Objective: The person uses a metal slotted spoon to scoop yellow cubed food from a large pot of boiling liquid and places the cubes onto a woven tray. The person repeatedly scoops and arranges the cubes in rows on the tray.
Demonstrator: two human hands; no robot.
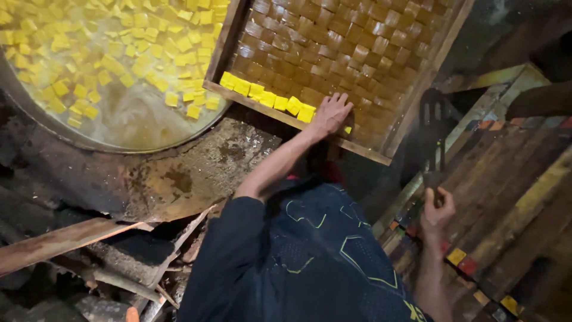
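On the near edge of a woven bamboo tray, framed in wood and tilted against the rim of a big round vat, the left hand lay flat with its fingers spread and released, pressing on the frame just beside a row of yellow tofu cubes. The cubes stood side by side along the tray's lower rail, the last one touching the hand near the thumb; one small yellow piece showed at the other side of the hand. The rest of the tray's weave was bare and glossy brown.

The vat, to the left of the tray, held many more yellow cubes floating in cloudy liquid. Below it lay a rough, stained ledge and some splintered wooden planks.

The right hand, well apart from the tray, was clenched around the handle of a dark metal tool, whose upper part rose beside the tray's right frame; its exact kind could not be told in the dim light. Beneath that hand ran dark wooden slats with small coloured patches. The person's dark blue garment filled the lower middle.
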